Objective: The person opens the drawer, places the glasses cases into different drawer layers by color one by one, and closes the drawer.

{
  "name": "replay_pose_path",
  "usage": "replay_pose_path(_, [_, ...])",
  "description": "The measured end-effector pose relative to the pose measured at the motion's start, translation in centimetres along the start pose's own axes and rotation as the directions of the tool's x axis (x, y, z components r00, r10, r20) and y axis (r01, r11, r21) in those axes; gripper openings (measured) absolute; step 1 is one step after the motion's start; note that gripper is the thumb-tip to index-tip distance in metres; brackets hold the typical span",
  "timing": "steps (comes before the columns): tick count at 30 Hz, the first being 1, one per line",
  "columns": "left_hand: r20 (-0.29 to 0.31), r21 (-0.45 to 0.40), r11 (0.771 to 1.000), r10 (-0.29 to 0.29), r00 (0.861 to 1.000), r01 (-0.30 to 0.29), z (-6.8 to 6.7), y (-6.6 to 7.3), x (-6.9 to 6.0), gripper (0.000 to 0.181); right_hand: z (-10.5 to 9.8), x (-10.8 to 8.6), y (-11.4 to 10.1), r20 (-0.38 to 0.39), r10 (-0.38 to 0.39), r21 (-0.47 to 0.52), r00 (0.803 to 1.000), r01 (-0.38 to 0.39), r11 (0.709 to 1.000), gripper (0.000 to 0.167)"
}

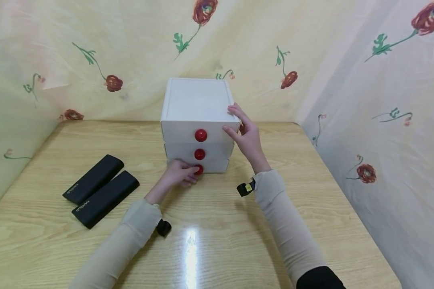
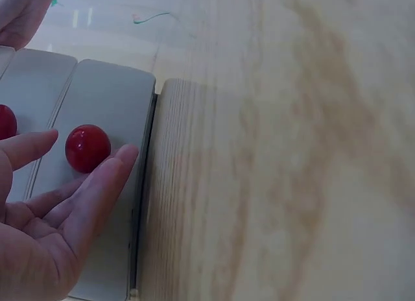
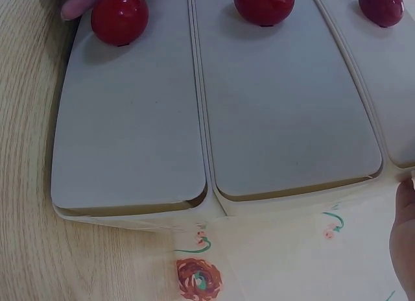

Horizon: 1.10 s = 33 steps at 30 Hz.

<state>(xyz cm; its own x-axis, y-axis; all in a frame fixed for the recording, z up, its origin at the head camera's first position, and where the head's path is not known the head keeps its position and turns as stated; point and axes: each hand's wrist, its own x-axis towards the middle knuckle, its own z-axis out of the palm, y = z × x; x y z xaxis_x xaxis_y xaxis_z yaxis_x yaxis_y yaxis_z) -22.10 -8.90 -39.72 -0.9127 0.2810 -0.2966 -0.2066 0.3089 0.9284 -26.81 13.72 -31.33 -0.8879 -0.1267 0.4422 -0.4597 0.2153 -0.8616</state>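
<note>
A white box (image 1: 201, 100) with three stacked drawers stands on the table, each drawer front bearing a red knob. The left hand (image 1: 179, 174) is at the bottom drawer, its fingers around the lowest red knob (image 2: 88, 148); in the left wrist view the thumb stands apart from the knob and the fingers lie beside it, not curled round it. The right hand (image 1: 248, 138) rests on the box's upper right edge, fingers on top and thumb on the front. All three drawers (image 3: 292, 113) look closed in the right wrist view.
Two black cases (image 1: 105, 199) with light lettering lie side by side on the wooden table (image 1: 217, 257), left of the box. Flower-patterned cloth (image 1: 137, 52) hangs behind the table and along both sides.
</note>
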Motion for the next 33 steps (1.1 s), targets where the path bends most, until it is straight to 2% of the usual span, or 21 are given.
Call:
replay_pose_path(6, [0.049,-0.040,0.995,-0.088,0.995,0.090,0.1,0.1,0.1,0.040,0.0,-0.1,-0.1,-0.005,0.005,-0.004,1.000,-0.005,1.000,0.052])
replay_pose_path(8, [0.055,-0.058,0.993,-0.097,0.994,0.100,0.1,0.1,0.2,0.041,0.0,-0.1,-0.1,-0.006,0.011,0.002,1.000,-0.011,1.000,0.052])
replay_pose_path(14, [0.043,-0.065,0.996,-0.065,0.997,0.068,0.5,0.0,0.4,0.042,0.0,-0.1,-0.4,-0.016,0.014,0.013,1.000,-0.014,1.000,0.051])
replay_pose_path(19, [0.017,-0.079,0.995,-0.063,0.998,0.064,0.7,0.1,0.4,0.039,0.2,-0.6,-2.0,-0.004,0.028,0.034,1.000,-0.028,0.999,0.050])
replay_pose_path(22, [0.005,-0.103,0.993,-0.061,0.998,0.061,0.8,0.0,0.3,0.039,0.2,-0.6,-1.8,-0.008,0.030,0.039,1.000,-0.030,0.999,0.050])
replay_pose_path(26, [-0.006,-0.125,0.991,-0.052,0.999,0.051,1.0,0.0,0.3,0.040,0.1,-0.2,-0.4,-0.013,0.017,0.029,1.000,-0.017,0.999,0.051])
replay_pose_path(33, [-0.040,-0.164,0.985,-0.062,0.997,0.054,1.3,-0.4,0.3,0.039,0.1,-0.2,0.1,-0.021,-0.015,0.020,1.000,0.015,1.000,0.050])
